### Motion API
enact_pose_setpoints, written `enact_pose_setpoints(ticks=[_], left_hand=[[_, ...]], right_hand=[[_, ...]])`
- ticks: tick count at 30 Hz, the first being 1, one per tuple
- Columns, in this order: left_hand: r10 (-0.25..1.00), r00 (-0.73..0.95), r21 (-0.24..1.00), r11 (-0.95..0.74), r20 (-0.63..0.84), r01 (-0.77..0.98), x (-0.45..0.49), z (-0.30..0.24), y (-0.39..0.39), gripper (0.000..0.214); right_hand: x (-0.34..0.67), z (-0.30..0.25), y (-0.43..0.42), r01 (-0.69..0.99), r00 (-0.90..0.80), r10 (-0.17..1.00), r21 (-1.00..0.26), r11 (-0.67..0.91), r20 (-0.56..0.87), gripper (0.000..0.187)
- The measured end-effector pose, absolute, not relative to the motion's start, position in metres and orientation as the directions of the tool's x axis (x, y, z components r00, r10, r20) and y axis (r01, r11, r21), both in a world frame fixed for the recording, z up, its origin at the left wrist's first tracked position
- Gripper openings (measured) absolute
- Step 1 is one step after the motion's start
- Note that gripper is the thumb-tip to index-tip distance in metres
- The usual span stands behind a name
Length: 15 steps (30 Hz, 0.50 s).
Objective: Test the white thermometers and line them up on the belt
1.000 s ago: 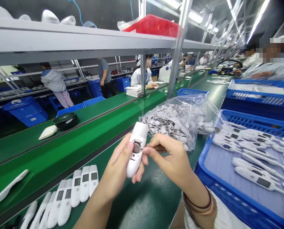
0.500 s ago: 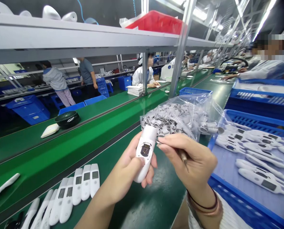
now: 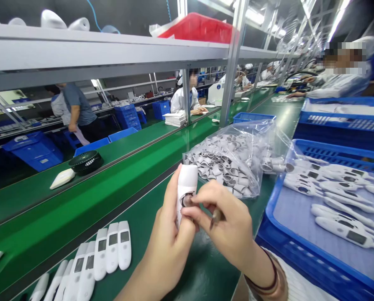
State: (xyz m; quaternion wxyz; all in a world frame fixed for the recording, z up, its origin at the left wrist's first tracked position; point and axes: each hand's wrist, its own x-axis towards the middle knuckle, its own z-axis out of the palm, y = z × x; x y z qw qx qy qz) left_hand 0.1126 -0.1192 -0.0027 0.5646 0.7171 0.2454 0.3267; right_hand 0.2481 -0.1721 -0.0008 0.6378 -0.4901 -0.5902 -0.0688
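Observation:
A white handheld thermometer (image 3: pixel 187 177) stands nearly upright in my left hand (image 3: pixel 171 234), which is closed around its sides and back. Its oval opening faces me. My right hand (image 3: pixel 227 221) is closed, with thumb and forefinger pinching a small round silvery piece at that opening, by its look a button battery (image 3: pixel 187 200). A thin tool with a brownish metal end (image 3: pixel 216 218) is also tucked in the right hand; most of it is hidden by the fingers. To the left, several finished-looking thermometers (image 3: pixel 112 246) with grey screens lie in a row on the green bench.
Behind my hands lies a clear bag of grey plastic sleeves (image 3: pixel 227 159). At right, a blue crate (image 3: pixel 270 209) holds white thermometer parts. A green conveyor (image 3: pixel 80 196) runs along the left, bearing a black round basket (image 3: pixel 85 162). Co-workers sit farther off.
My right hand has moved left and down, bringing its fingertips from beside the thermometer onto the opening. The thermometer has turned more upright. At far left, a walking person has moved.

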Motion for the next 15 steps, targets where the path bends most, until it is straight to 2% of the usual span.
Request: enact_pose_setpoints(ticks=[2,3,5,7,8,9,11,13,15], left_hand=[[0.713,0.672,0.959,-0.284,0.2,0.016,0.114,-0.007,-0.12,0.07],[0.713,0.671,0.952,-0.305,0.203,0.036,0.116,-0.008,-0.121,0.072],[0.73,0.649,0.937,-0.342,0.214,0.076,0.12,-0.011,-0.12,0.073],[0.746,0.631,0.929,-0.356,0.215,0.105,0.126,-0.012,-0.117,0.071],[0.747,0.633,0.931,-0.347,0.203,0.111,0.129,-0.013,-0.114,0.069],[0.748,0.638,0.94,-0.323,0.184,0.108,0.131,-0.013,-0.111,0.067],[0.742,0.655,0.969,-0.24,0.142,0.062,0.135,-0.011,-0.103,0.064],[0.751,0.65,0.99,-0.141,0.114,-0.01,0.135,-0.006,-0.096,0.065],[0.764,0.637,0.995,-0.074,0.101,-0.069,0.133,0.001,-0.092,0.067]], right_hand=[[0.248,0.0,-0.167,0.337,0.408,0.702,-0.811,0.478,0.584,0.027],[0.248,-0.001,-0.165,0.19,0.388,0.785,-0.875,0.445,0.483,0.034],[0.249,-0.004,-0.159,0.006,0.323,0.864,-0.913,0.408,0.388,0.044],[0.251,-0.009,-0.152,-0.049,0.313,0.878,-0.917,0.397,0.363,0.048],[0.254,-0.013,-0.148,-0.022,0.309,0.882,-0.925,0.38,0.355,0.047],[0.257,-0.017,-0.144,0.077,0.307,0.89,-0.941,0.328,0.336,0.043],[0.269,-0.027,-0.137,0.395,0.361,0.894,-0.912,0.111,0.265,0.032],[0.289,-0.037,-0.131,0.625,0.497,0.839,-0.762,-0.169,0.221,0.025],[0.312,-0.05,-0.125,0.662,0.632,0.747,-0.645,-0.382,0.207,0.026]])
